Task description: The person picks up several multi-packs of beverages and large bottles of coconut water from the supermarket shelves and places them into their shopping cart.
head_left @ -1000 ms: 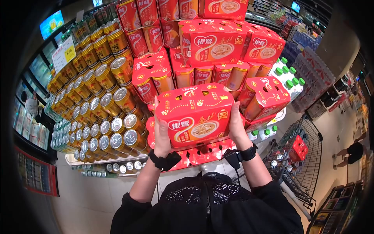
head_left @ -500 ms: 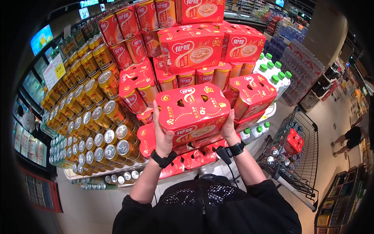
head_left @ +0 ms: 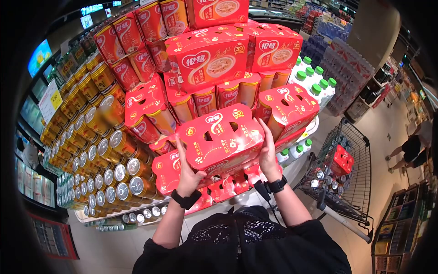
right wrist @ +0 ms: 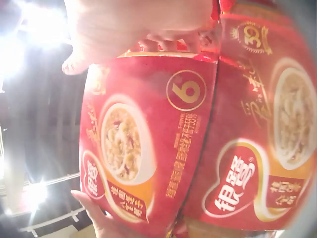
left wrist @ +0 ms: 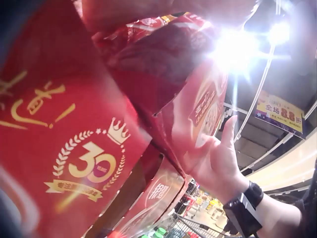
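A red six-can carton of porridge (head_left: 219, 134) is held up between both hands, its printed top facing the head camera and its left end slightly lower. My left hand (head_left: 187, 176) presses its left end, fingers extended along the side and thumb near the front edge. Against the right end lie the straight fingers of my right hand (head_left: 269, 155). In the left wrist view the right hand (left wrist: 223, 163) shows its thumb raised beside the carton. The carton front (right wrist: 124, 144), with a bowl picture, fills much of the right wrist view; the left thumb (right wrist: 91, 208) touches below.
Similar red cartons (head_left: 207, 59) are stacked just ahead. Gold cans (head_left: 109, 173) rise in tiers on the left, with a price sign (head_left: 50, 100). Green-capped white bottles (head_left: 315, 82) stand at the right. A shopping cart (head_left: 360, 155) holding cans and a red carton is at my right.
The carton has tipped so its top shows more and its front less, and it has turned slightly, left end lower. The head view has shifted, sliding the display leftward. Both hands keep hold.
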### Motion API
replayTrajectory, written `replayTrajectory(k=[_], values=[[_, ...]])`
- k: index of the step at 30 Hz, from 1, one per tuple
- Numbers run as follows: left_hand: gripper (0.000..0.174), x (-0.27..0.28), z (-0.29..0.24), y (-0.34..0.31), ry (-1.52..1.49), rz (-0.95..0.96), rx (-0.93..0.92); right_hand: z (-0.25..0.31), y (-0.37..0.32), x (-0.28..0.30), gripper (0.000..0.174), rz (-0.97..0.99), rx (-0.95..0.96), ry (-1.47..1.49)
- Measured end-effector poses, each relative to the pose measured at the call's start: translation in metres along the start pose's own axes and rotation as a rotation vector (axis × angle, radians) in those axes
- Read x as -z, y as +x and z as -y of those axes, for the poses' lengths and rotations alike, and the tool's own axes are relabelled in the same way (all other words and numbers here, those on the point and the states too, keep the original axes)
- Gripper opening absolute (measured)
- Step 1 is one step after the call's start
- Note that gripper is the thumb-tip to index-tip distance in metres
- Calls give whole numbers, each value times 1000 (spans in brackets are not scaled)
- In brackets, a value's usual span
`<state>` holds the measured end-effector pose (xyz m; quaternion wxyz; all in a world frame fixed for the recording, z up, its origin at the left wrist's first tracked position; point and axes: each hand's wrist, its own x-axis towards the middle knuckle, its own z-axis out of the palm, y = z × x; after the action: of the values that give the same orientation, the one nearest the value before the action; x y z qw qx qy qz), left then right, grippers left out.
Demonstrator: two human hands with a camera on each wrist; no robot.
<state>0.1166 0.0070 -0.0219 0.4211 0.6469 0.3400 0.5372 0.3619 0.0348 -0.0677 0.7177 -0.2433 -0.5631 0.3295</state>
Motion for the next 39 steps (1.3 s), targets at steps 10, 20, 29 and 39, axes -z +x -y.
replayTrajectory(k=[10, 20, 29, 39], values=[[137, -13, 7, 2, -56, 63, 134, 31, -39, 7, 88, -76, 187, -1137], [136, -32, 22, 15, 15, 12, 42, 34, 40, 145, 125, -183, 153, -1143], [138, -48, 26, 28, 52, -39, 31, 18, 43, 145, 111, -181, 220, -1137], [138, -51, 23, 26, -2, -37, 44, 20, 44, 144, 109, -187, 229, -1147]])
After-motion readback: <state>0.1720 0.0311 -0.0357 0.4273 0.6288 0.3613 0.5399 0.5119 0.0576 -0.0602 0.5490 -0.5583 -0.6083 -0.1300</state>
